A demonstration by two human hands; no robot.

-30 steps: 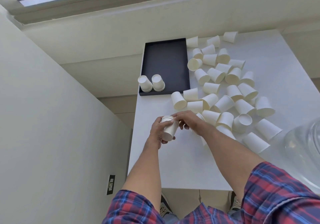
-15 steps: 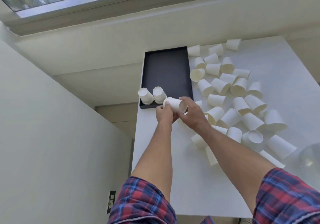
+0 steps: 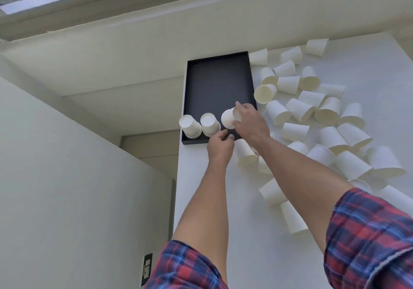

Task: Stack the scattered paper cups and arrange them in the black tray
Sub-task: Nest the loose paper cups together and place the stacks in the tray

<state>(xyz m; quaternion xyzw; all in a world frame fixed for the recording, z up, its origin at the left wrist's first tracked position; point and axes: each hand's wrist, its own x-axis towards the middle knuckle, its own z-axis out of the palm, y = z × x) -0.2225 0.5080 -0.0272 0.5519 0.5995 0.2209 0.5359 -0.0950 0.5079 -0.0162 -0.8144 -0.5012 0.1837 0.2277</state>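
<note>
White walls and a window ledge rose behind the white desk (image 3: 223,232), where the black tray (image 3: 218,82) lay along the left edge near the far corner. At the tray's near end, the right hand (image 3: 250,122) curled its fingers round an upside-down stack of cups (image 3: 228,119) beside two other stacks (image 3: 200,125), while the left hand (image 3: 220,146) hovered just below with fingers loosely bent, gripping nothing. Loose paper cups (image 3: 312,118) lay scattered on their sides toward the desk's right edge.

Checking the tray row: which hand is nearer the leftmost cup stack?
Left. The left hand sits just right of the leftmost cup stack; the right hand is farther right, holding another stack.
</note>
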